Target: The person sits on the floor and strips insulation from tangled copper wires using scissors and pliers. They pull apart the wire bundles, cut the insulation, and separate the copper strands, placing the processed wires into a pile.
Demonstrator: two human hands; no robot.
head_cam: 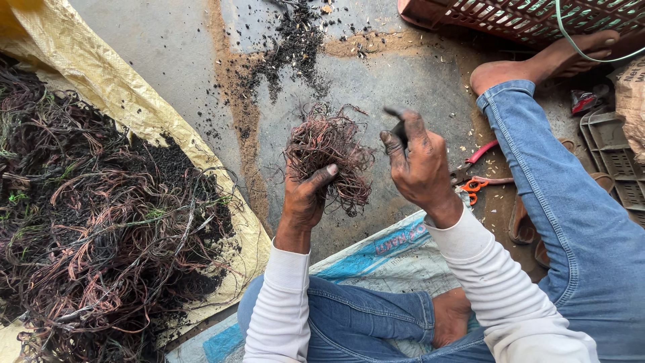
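Note:
My left hand (pixel 306 195) grips a tangled bundle of thin reddish-brown copper wire (pixel 329 154), held up above the concrete floor. My right hand (pixel 416 165) is just to the right of the bundle, fingers pinched on a small dark scrap (pixel 396 124) between thumb and forefinger. Both hands are blackened with soot, and the sleeves are white. I sit on the floor in blue jeans, right leg stretched out and left leg folded under.
A large heap of burnt wire (pixel 94 215) lies on a yellow woven sack (pixel 121 87) at left. Black ash (pixel 295 47) is scattered on the floor ahead. Red and orange-handled cutters (pixel 477 178) lie by my right leg. A red plastic crate (pixel 524 17) stands top right, a grey crate (pixel 615 161) at right.

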